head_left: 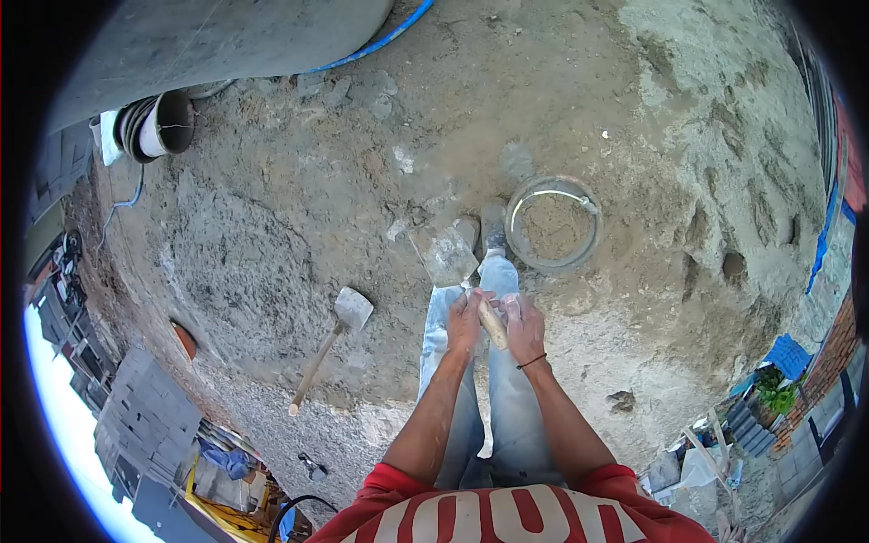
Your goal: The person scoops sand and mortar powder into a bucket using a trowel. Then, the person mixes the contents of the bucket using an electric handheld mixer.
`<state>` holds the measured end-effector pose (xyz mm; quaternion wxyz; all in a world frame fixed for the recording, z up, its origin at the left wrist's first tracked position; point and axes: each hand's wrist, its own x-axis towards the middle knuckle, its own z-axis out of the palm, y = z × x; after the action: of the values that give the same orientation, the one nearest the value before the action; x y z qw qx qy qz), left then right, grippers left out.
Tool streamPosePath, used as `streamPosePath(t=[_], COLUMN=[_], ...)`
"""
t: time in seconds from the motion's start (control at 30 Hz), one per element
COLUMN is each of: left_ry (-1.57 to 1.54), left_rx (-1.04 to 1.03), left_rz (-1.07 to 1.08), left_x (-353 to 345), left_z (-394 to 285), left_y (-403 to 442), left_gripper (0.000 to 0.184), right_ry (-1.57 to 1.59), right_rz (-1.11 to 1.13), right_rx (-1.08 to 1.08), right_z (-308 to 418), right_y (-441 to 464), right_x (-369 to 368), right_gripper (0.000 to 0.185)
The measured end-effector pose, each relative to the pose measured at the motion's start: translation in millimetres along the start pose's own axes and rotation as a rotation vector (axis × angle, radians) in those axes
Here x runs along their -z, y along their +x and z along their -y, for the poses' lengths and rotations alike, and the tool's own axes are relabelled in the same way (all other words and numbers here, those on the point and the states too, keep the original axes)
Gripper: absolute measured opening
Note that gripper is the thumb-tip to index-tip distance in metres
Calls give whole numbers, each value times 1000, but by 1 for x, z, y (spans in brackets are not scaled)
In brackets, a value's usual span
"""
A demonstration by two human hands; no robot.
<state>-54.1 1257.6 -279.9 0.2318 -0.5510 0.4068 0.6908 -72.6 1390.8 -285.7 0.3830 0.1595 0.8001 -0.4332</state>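
Observation:
A trowel [491,324] with a pale wooden handle and a flat, mortar-smeared blade is in front of my body, its blade pointing away from me above the ground. My left hand [464,321] is closed around the neck end of the handle. Against the other side of the handle, my right hand [524,329] has its fingers curled in and pale with dust. Just beyond my hands, beside my foot, stands a round bucket [592,246] with a light wire handle and brown material visible inside.
A hoe or shovel [321,362] with a wooden shaft lies on the left. White-and-black buckets [167,127] with a coiled hose sit at the upper left, near a large grey curved surface [217,45]. Holes mark the rough ground at right. Grey blocks [145,407] are stacked at lower left.

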Motion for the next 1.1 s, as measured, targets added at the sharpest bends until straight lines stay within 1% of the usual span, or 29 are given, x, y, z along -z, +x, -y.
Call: streamPosePath(t=[0.03,0.1,0.17,0.23,0.27,0.3,0.37,0.4,0.43,0.47,0.5,0.53,0.57,0.6,0.63,0.67,0.7,0.73,0.77,0.8,0.87,0.93,1.0,1.03,1.1], left_ry=[-7,-53,-118,-29,8,-13,21,33,41,43,48,-16,-79,-137,-205,-167,-232,-288,-299,-319,-387,-439,-302,-312,-395], left_rx=[-15,21,14,36,8,-24,-51,-40,-32,-58,-82,-96,-114,-134,-163,-128,-158,-189,-170,-200,-266,-328,-297,-305,-315], left_rz=[-19,-80,-137,-104,-109,-158,-173,-229,-275,-310,-342,-406,-460,-498,-473,-541,-531,-553,-551,-556,-554,-544,-651,-629,-688], left_x=[3,16,34,63,75,87,106,116,122,129,136,143,150,157,166,177,182,188,192,203,216,231,237,240,244], left_z=[-5,-15,-18,-17,-16,-16,-17,-21,-25,-30,-32,-28,-22,-13,-11,4,1,-1,-13,-10,1,-6,-17,-24,-35], left_y=[2,5,0,-3,-7,-14,-32,-46,-57,-69,-83,-93,-100,-105,-114,-112,-127,-139,-158,-161,-165,-176,-186,-187,-183], left_gripper=[41,42,39,38,37,37,34,32,30,28,26,25,23,21,20,19,19,17,16,16,17,17,19,19,20], right_ry=[-10,387,651,892,1004,1117,1209,1249,1231,1333,1314,1210,1110,1094,1058,998,1065,822,619,442,203,25,-112,-164,-261], right_rz=[-85,-97,-63,-35,-15,18,-61,-218,-384,-315,-432,-440,-668,-591,-592,-577,-512,-522,-517,-499,-435,-364,-306,-284,-245], right_rx=[-48,-221,-342,-404,-409,-419,-463,-572,-627,-547,-602,-556,-586,-475,-473,-514,-561,-524,-503,-494,-448,-382,-306,-265,-176], right_z=[-21,-31,-15,5,17,25,4,11,16,-11,-2,-23,-17,-61,-60,-46,-76,-99,-64,-37,8,44,74,87,109], right_y=[26,91,144,173,177,179,186,173,158,153,136,128,119,123,125,126,149,169,164,161,157,151,142,138,129], right_x=[-1,8,20,28,34,37,38,43,46,51,54,59,55,64,67,70,73,76,71,63,47,33,23,18,9], right_gripper=[34,41,50,62,61,61,64,60,47,40,38,36,33,30,28,30,36,36,36,36,36,36,36,36,36])
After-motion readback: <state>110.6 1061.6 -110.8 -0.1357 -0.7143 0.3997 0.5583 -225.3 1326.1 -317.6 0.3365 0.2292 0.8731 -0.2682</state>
